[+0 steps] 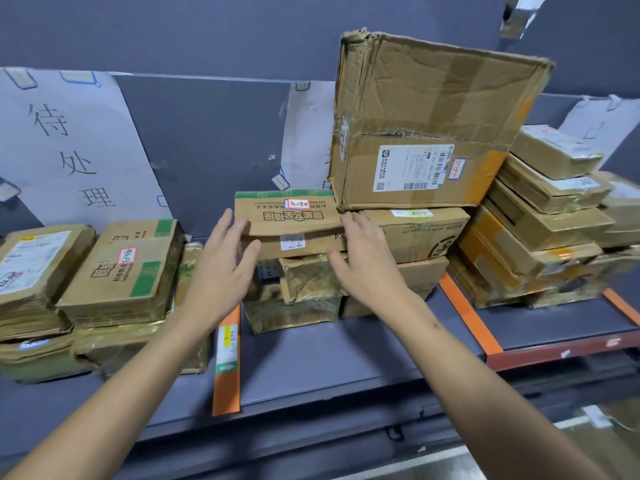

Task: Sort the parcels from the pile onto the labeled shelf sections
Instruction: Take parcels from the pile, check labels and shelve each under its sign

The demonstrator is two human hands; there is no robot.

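Observation:
A flat cardboard parcel (pixel 291 220) with a green strip and a red-framed label lies on top of the middle stack on the shelf (pixel 329 358). My left hand (pixel 221 268) is at its left end with fingers straight and spread. My right hand (pixel 363 258) is at its right end, fingers also straight. Both hands are at the parcel's front edge; neither curls round it. A big worn carton (pixel 426 123) sits on boxes just right of the parcel.
Orange divider strips (pixel 227 368) (pixel 471 317) mark shelf sections. Stacked parcels (pixel 86 282) fill the left section under a handwritten paper sign (pixel 65 147). More flat parcels (pixel 547 216) are piled at right. The shelf's front part is bare.

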